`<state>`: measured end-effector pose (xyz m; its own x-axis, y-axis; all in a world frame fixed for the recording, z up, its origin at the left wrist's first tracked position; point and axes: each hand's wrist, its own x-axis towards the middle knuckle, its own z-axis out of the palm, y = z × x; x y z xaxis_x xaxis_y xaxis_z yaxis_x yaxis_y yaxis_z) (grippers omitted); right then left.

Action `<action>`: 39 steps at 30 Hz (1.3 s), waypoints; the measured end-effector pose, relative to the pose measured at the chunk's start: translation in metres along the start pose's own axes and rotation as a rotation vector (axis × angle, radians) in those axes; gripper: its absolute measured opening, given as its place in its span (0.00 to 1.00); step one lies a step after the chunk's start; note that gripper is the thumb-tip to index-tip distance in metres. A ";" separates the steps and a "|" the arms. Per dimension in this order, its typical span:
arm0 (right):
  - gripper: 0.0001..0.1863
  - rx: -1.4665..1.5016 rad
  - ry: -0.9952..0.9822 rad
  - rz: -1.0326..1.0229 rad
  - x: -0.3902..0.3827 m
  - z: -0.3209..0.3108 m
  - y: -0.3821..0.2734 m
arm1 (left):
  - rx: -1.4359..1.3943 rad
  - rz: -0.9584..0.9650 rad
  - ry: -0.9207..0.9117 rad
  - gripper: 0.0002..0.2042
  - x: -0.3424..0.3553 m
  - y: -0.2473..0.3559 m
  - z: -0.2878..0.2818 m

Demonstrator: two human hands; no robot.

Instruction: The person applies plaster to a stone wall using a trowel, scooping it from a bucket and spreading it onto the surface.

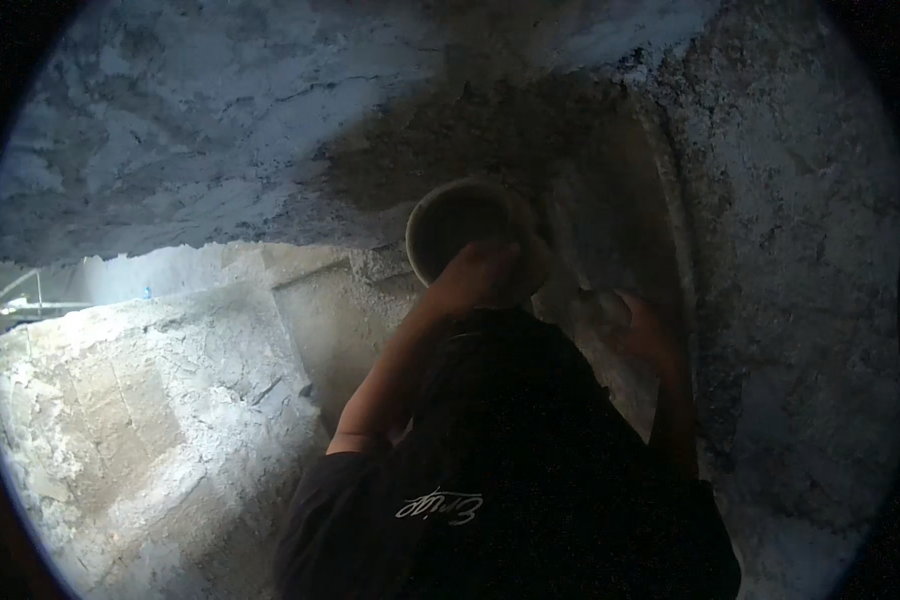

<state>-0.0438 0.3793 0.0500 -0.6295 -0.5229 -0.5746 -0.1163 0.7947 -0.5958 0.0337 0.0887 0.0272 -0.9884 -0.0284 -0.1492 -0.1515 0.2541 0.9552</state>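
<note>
My left hand [482, 270] grips the near rim of a round, pale bowl [452, 222], with its fingers reaching over the edge. The bowl is tilted so that its dark inside shows, but what it contains is too dim to tell. Off to the right and a little nearer, my right hand [645, 328] is closed in shadow. A greyish shape [600, 308] shows at its fingers, too dark and blurred to name.
Rough grey plaster-like surfaces [210, 130] rise ahead, and another rough wall [800, 250] stands at the right. A brightly lit, crusted surface [150, 420] spreads at the lower left. Thin metal bars [35, 290] show at the far left. My dark shirt [530, 470] fills the lower middle.
</note>
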 end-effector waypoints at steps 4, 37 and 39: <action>0.30 -0.225 0.116 -0.029 0.003 -0.009 -0.006 | -0.268 -0.271 -0.040 0.14 0.001 0.003 0.000; 0.14 -0.473 -0.422 0.144 0.041 0.013 -0.016 | 0.074 -0.144 -0.052 0.04 0.037 -0.007 0.030; 0.12 -0.464 -0.406 0.135 0.033 0.017 -0.023 | -0.197 -0.302 -0.075 0.05 0.040 -0.004 0.032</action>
<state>-0.0489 0.3389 0.0355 -0.3311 -0.4117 -0.8491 -0.4343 0.8653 -0.2502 -0.0046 0.1179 0.0093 -0.8966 -0.0010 -0.4429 -0.4423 0.0535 0.8952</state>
